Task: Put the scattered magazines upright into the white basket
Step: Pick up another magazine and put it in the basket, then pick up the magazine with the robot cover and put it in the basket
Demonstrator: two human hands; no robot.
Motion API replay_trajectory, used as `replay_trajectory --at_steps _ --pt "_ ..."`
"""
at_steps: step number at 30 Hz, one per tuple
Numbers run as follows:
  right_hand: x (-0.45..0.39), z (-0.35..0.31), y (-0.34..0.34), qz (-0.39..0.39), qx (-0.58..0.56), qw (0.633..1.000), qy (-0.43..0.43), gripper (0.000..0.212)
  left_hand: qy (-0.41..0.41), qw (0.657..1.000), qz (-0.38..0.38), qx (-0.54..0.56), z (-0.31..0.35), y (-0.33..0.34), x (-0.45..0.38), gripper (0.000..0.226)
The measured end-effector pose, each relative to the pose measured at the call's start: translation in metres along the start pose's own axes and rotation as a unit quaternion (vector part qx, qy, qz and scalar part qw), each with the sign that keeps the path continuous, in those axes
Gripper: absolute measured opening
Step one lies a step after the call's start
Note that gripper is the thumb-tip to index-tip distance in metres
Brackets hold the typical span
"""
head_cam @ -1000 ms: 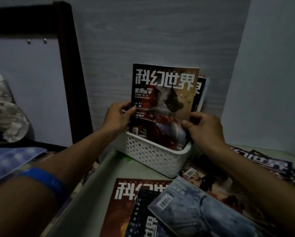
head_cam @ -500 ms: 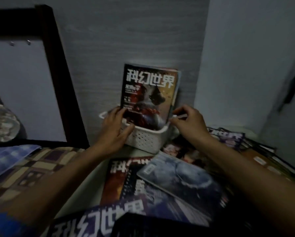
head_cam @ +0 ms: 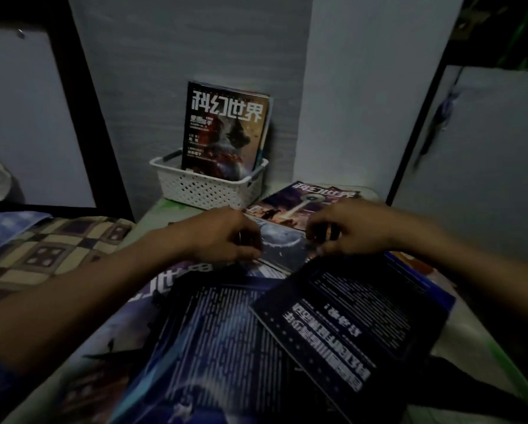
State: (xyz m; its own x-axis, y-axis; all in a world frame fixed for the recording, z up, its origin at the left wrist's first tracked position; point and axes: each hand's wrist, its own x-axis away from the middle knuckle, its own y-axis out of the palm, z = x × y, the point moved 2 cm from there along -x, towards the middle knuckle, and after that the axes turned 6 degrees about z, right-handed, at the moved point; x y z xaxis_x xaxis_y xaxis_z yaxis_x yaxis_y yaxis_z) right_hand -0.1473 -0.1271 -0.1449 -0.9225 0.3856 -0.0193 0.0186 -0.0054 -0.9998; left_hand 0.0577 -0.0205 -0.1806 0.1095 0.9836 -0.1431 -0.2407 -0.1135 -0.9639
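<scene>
your left hand (head_cam: 223, 237) and right hand (head_cam: 353, 229) sit at either side of the pale grey-blue magazine with the planet cover (head_cam: 282, 247), fingers curled at its edges. the frame is dim, so i cannot tell whether you really grip it or only touch it.

that magazine lies half under the black booklet with white print (head_cam: 345, 316) and over other glossy covers. lift it flat and i'd expect the pile to slide with it, maybe off the near edge of the pale green table (head_cam: 177, 206). tilt it up at one side first.

the white perforated plastic basket (head_cam: 207, 186) stands at the far corner against the grey wall (head_cam: 195, 56), with the upright red-and-brown magazine (head_cam: 226, 130) leaning back inside it, at least one more behind. free room is in front of that cover. it leans only on the wall, so a knock from the incoming corner could tip it forward, or shove the light basket sideways.

the purple-covered magazine (head_cam: 311, 200) lies just beside the basket's right side, so come down from above rather than from the right.
</scene>
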Motion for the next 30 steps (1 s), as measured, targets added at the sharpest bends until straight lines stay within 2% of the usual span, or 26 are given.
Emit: replay_trajectory --at_steps 6,10,14,16,18,21,23,25,30 --pt "0.07 0.019 0.012 -0.107 0.009 0.993 0.042 0.059 -0.046 0.99 -0.085 0.099 0.055 0.027 0.0 0.055" --pt "0.108 0.026 0.028 -0.223 -0.058 0.97 0.076 0.093 -0.074 0.98 -0.019 0.185 0.066 0.038 0.001 0.06" --pt "0.14 0.018 0.041 -0.257 -0.102 0.959 0.063 0.117 -0.085 0.971 -0.005 0.222 0.069 0.04 0.006 0.05" --pt "0.155 0.01 0.048 -0.239 -0.116 0.963 0.052 0.119 -0.08 0.97 0.012 0.23 0.072 0.041 0.007 0.046" --pt "0.168 0.006 0.058 -0.179 -0.088 0.979 0.03 0.111 -0.077 0.966 0.025 0.244 0.072 0.04 0.007 0.04" --pt "0.178 0.002 0.069 -0.093 -0.042 0.994 0.027 0.084 -0.083 0.953 -0.037 0.288 0.071 0.039 0.007 0.031" --pt "0.181 0.0 0.075 -0.002 -0.005 1.0 0.0 0.078 -0.081 0.944 -0.088 0.308 0.074 0.036 0.005 0.028" --pt "0.184 0.003 0.081 0.072 0.031 0.996 -0.03 0.077 -0.092 0.93 -0.104 0.341 0.074 0.035 0.004 0.027" --pt "0.186 -0.006 0.092 0.113 0.057 0.99 -0.062 0.067 -0.134 0.878 -0.109 0.448 0.068 0.04 0.009 0.031"
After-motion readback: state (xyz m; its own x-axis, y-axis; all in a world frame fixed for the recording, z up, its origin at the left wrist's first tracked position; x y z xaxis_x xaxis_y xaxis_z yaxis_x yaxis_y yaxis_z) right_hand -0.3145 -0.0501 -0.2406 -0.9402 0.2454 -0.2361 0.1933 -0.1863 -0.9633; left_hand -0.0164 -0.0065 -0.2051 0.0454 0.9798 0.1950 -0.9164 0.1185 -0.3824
